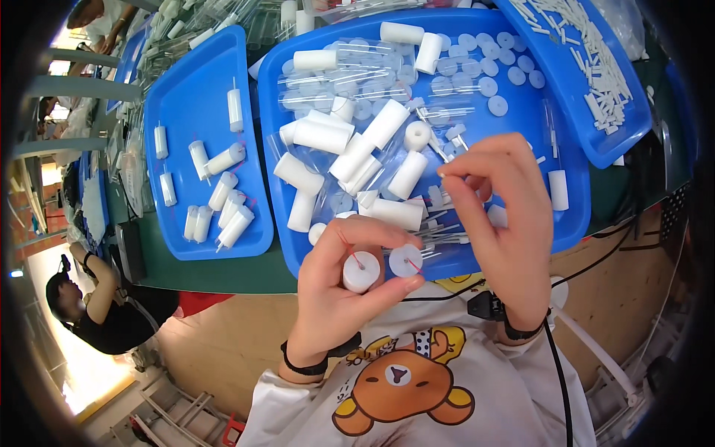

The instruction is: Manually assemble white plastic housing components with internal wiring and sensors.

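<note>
My left hand (322,287) is closed around two white foam cylinders side by side, their round ends facing up. Thin red wires come out of the middle of the left cylinder (361,273) and of the disc-capped right cylinder (406,262). Over the big blue tray (277,223), my right hand (514,208) pinches thumb and fingers together. A tiny pale tip shows at its fingertips, too small to name. Just beyond it lie loose white foam cylinders (387,125), clear thin tubes (447,112) and translucent round discs (497,105).
A smaller blue tray (175,97) on the left holds several white cylinders with wires. At the upper right, another blue tray (596,153) holds many short white sticks (603,104). A dark cable (558,357) hangs beside my right wrist. Another person (104,305) is at the left.
</note>
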Motion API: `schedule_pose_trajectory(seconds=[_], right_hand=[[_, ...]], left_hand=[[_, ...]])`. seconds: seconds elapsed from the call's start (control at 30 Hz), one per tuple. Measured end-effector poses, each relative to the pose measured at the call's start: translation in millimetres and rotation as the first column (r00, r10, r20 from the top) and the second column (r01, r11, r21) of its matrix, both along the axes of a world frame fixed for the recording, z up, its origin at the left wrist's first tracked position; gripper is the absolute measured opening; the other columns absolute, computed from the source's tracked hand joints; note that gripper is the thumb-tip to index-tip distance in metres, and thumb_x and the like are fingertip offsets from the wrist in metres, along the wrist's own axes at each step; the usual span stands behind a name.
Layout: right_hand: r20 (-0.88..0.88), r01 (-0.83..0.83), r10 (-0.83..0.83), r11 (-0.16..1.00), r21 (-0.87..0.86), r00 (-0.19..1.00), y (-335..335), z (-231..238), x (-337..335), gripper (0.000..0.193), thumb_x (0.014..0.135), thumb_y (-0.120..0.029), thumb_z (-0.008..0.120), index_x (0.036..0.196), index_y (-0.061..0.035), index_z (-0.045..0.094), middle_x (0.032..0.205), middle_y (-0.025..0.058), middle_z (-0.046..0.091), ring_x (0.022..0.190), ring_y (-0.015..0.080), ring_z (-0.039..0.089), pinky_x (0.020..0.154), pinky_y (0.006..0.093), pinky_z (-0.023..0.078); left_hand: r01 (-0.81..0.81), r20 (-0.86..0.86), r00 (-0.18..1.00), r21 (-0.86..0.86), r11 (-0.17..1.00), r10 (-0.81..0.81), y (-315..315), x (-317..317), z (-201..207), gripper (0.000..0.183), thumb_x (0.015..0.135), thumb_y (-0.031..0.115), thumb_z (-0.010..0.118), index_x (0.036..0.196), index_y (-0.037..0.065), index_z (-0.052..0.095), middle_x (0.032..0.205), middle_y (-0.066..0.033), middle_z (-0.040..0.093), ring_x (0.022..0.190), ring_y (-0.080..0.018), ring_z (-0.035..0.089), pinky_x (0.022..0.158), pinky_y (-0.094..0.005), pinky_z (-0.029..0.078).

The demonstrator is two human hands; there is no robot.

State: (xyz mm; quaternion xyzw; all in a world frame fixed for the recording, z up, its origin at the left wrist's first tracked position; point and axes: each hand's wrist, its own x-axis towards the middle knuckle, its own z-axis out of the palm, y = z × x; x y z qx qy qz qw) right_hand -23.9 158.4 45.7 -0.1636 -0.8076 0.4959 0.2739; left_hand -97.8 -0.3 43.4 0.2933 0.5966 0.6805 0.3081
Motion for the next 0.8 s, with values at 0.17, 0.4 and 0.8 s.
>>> schedule_pose_trajectory(seconds=[0.17,0.4,0.8], right_hand=[[-0.284,-0.158,0.108,0.974,-0.16,0.953,-2,-2,10,0.01,0.082,0.006,0.048,0.093,0.0042,0.05,0.086,0.0128,0.054,0.072,0.0143,0.052,0.063,0.0232,0.043],[-0.389,-0.218,0.113,0.947,-0.235,0.914,-6,6,27,0.011,0.083,-0.001,0.049,0.092,0.0049,0.045,0.079,0.0191,0.055,0.065,0.0189,0.058,0.06,0.0258,0.049],[-0.357,-0.19,0.213,0.977,0.099,0.91,2,2,34,0.023,0.068,0.007,0.057,0.091,0.0053,0.053,0.08,0.018,0.06,0.068,0.0218,0.058,0.06,0.0298,0.044]], left_hand=[[0.037,-0.057,0.998,-0.001,0.999,-0.037,1,-1,-2,0.033,0.067,-0.005,0.07,0.097,-0.001,0.055,0.097,-0.0132,0.061,0.09,-0.019,0.059,0.078,-0.0285,0.047],[-0.006,-0.055,0.998,-0.095,0.995,0.001,1,1,4,0.031,0.064,-0.003,0.072,0.093,0.001,0.06,0.094,-0.0104,0.064,0.088,-0.0197,0.06,0.075,-0.0287,0.047],[-0.056,-0.151,0.988,-0.123,0.991,0.037,3,2,3,0.034,0.061,-0.004,0.073,0.092,0.001,0.061,0.09,-0.0091,0.064,0.084,-0.0195,0.059,0.073,-0.0283,0.047]])
